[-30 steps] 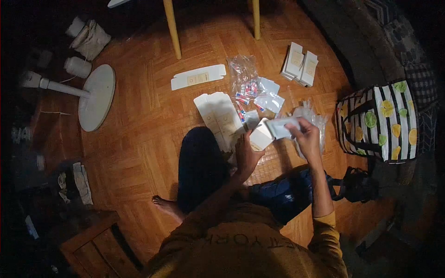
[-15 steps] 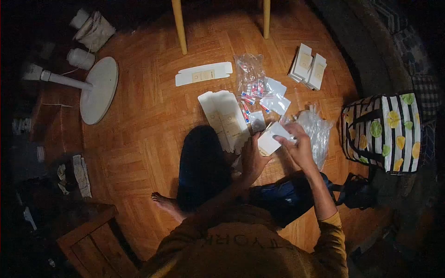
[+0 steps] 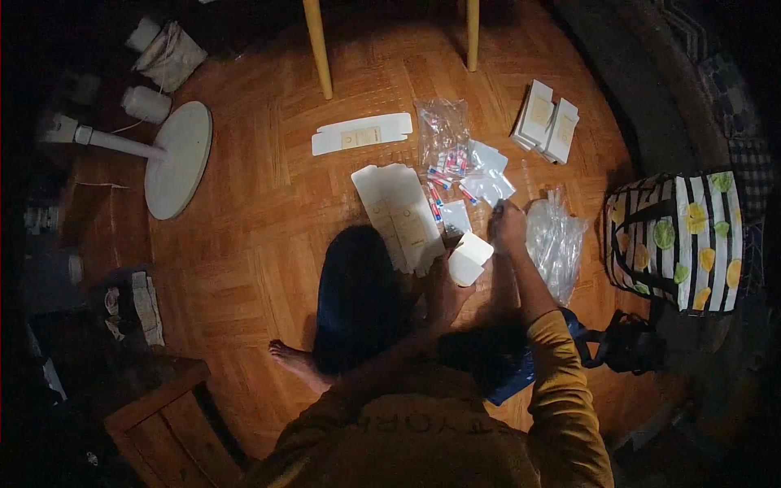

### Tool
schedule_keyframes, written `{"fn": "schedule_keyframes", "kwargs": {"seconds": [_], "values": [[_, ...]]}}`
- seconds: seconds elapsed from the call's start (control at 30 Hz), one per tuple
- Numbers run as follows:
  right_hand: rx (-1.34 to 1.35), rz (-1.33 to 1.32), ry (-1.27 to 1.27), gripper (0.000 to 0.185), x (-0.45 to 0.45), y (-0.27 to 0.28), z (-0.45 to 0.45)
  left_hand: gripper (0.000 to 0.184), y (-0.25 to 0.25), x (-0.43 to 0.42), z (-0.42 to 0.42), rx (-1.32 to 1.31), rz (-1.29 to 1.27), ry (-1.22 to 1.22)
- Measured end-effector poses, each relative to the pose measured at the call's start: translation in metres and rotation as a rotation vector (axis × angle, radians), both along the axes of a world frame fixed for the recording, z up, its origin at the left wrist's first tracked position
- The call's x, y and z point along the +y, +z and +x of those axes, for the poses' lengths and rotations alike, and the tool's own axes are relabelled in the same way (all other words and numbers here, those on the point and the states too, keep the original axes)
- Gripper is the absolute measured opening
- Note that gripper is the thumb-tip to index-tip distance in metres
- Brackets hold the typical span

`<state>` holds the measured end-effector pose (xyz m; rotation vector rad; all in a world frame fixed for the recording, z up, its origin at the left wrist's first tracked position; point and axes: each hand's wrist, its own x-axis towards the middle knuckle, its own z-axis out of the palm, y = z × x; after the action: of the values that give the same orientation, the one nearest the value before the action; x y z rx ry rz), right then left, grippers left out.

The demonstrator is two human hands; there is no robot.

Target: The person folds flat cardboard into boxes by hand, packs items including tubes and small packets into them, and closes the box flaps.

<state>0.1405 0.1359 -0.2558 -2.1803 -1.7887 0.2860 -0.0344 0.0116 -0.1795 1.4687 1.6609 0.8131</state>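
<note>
My left hand (image 3: 445, 294) is closed around a small white box (image 3: 470, 259) with its flap raised. Ahead and to the right, my right hand (image 3: 508, 226) is at the lower edge of a clear flat packet (image 3: 493, 189); its fingertips are too dark to tell whether they grip it. Small red, white and blue tubes (image 3: 436, 195) lie beside a clear bag (image 3: 442, 130) holding more of them. Another flat packet (image 3: 455, 218) rests just beyond the box. Flattened cartons (image 3: 397, 213) lie left of my hands, and crumpled clear plastic (image 3: 556, 248) is on the right.
A single flat carton (image 3: 362, 135) lies farther ahead. Stacked white boxes (image 3: 547, 122) stand at the upper right. A striped fruit-print bag (image 3: 677, 240) is on the right, a round white stand base (image 3: 181, 161) on the left, and a wooden cabinet (image 3: 167, 415) at lower left.
My right hand has left the white box and moved forward to the packets. The pale packet it held over the box is no longer visible. My left hand still holds the box.
</note>
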Motion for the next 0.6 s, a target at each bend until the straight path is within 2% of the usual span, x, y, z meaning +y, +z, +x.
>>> {"fn": "schedule_keyframes", "kwargs": {"seconds": [0.07,0.13,0.17,0.23,0.27,0.33,0.37,0.43,0.53,0.57,0.6], "values": [[0.059,-0.085,-0.011,0.020,0.001,0.007,0.000,0.079,0.002,0.005,-0.002,-0.012,0.025,0.016],[0.235,-0.170,-0.132,0.023,-0.003,0.052,-0.005,0.078,0.004,0.008,-0.007,-0.040,-0.061,0.044],[0.233,-0.174,-0.135,0.023,-0.005,0.057,-0.001,0.078,0.002,0.009,-0.009,-0.041,-0.065,0.042],[1.101,0.128,-0.081,0.018,-0.008,0.076,0.007,0.080,-0.001,0.014,-0.011,0.010,-0.173,0.030],[1.096,0.130,-0.083,0.018,-0.013,0.092,0.007,0.080,-0.001,0.015,-0.009,0.006,-0.172,0.027],[1.099,0.316,-0.179,0.014,-0.036,0.159,-0.022,0.081,0.003,0.016,-0.006,0.022,-0.050,0.034],[1.094,0.322,-0.184,0.014,-0.048,0.165,-0.029,0.081,0.004,0.016,-0.003,0.018,-0.048,0.026],[0.700,0.268,0.017,0.011,-0.068,0.173,-0.041,0.082,0.007,0.015,0.002,0.073,0.074,0.021],[0.474,0.277,0.296,0.009,-0.088,0.158,-0.053,0.077,0.012,0.014,0.005,0.055,0.130,0.059],[0.472,0.278,0.294,0.009,-0.090,0.159,-0.052,0.077,0.013,0.015,0.002,-0.053,0.130,0.078],[0.472,0.328,0.308,0.009,-0.091,0.160,-0.052,0.077,0.016,0.013,0.000,-0.054,0.132,0.077]]}}
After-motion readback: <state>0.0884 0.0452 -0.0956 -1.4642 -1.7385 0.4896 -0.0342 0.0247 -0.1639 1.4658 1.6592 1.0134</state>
